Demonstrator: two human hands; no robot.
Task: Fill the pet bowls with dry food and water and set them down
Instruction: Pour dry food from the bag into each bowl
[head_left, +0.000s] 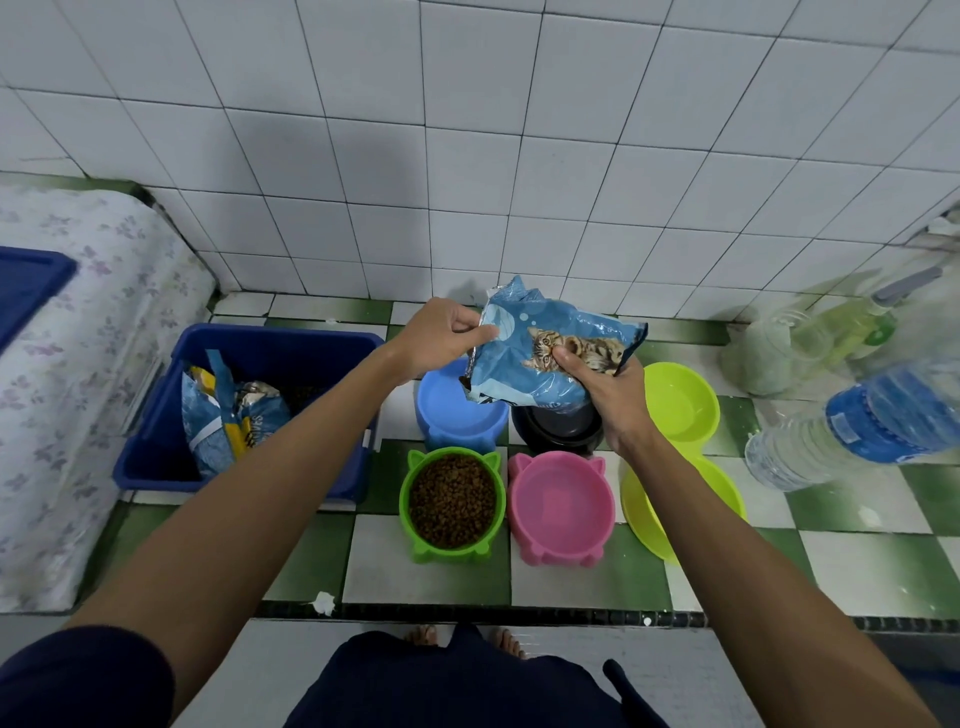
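Observation:
A blue cat-food bag (550, 358) is held tilted above the blue bowl (460, 415), its open mouth pointing down-left over that bowl. My left hand (441, 332) pinches the bag's upper edge; my right hand (602, 395) grips its lower side. A black bowl (558, 431) sits partly hidden under the bag. In front, the green cat-eared bowl (452, 506) is full of brown kibble and the pink cat-eared bowl (562, 506) holds none. A lime double bowl (680, 405) stands at the right, partly behind my right forearm.
A dark blue bin (270, 358) at the left holds more food bags (228, 415). Clear water bottles (852, 421) lie at the right, with a jar and spray bottle (841, 327) behind. A floral mattress (78, 364) fills the left side; a white tiled wall stands behind.

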